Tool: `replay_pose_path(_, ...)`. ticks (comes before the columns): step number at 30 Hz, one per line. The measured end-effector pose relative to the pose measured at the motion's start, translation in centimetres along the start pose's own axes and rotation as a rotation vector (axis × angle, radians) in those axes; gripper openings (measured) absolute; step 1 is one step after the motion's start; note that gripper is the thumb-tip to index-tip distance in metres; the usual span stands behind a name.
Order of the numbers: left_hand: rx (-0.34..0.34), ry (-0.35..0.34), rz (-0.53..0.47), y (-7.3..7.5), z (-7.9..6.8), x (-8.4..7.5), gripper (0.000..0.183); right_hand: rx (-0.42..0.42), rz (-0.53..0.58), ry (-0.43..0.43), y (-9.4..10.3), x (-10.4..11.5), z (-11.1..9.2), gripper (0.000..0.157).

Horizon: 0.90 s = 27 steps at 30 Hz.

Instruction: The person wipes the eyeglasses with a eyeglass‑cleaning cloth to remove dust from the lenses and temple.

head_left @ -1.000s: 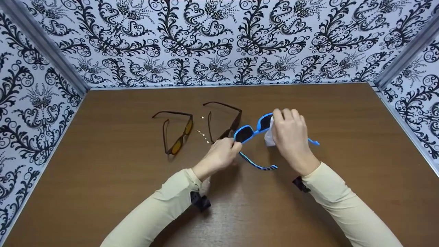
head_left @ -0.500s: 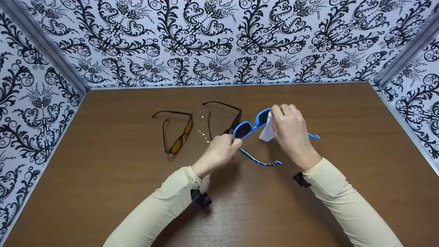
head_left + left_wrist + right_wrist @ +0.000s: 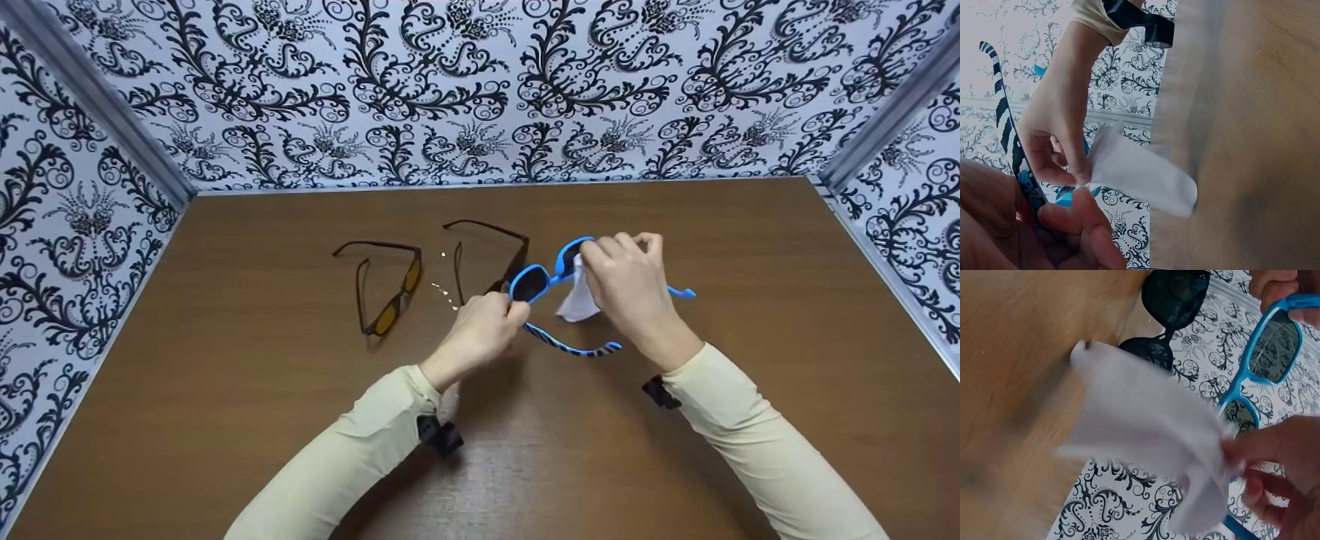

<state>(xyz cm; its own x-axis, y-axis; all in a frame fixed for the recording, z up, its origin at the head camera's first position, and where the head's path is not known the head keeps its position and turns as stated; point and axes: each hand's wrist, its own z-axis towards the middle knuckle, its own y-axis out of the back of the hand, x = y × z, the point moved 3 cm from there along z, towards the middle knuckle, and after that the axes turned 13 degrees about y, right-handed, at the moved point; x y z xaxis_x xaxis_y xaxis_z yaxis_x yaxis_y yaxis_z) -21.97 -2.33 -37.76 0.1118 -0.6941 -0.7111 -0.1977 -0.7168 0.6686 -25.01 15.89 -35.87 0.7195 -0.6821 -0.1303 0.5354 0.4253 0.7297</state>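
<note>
Blue-framed sunglasses [image 3: 529,283] with dark lenses are held up off the table, arms unfolded. My left hand [image 3: 484,330] grips them at the left corner by the hinge; the striped temple arm [image 3: 1008,124] shows in the left wrist view. A white cloth [image 3: 1140,410] hangs from my right hand [image 3: 630,289], pinched between thumb and fingers. That hand is at the right lens, partly covering it, with the cloth against or just in front of the lens; contact is hard to tell.
Dark sunglasses [image 3: 517,262] lie unfolded on the wooden table [image 3: 225,420], partly behind my left hand. Farther left are glasses with yellow lenses [image 3: 388,319]. Patterned walls [image 3: 480,90] enclose the back and sides.
The blue sunglasses have risen slightly and tilted. My right hand with the cloth has shifted left across the right lens, and the cloth hangs differently. My left hand keeps its grip.
</note>
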Motion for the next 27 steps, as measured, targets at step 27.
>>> replay_pose_path(27,-0.03,-0.062,-0.067,-0.4,-0.5,-0.5,0.03,-0.154,0.05,-0.178,0.7,-0.7,-0.1,0.008)
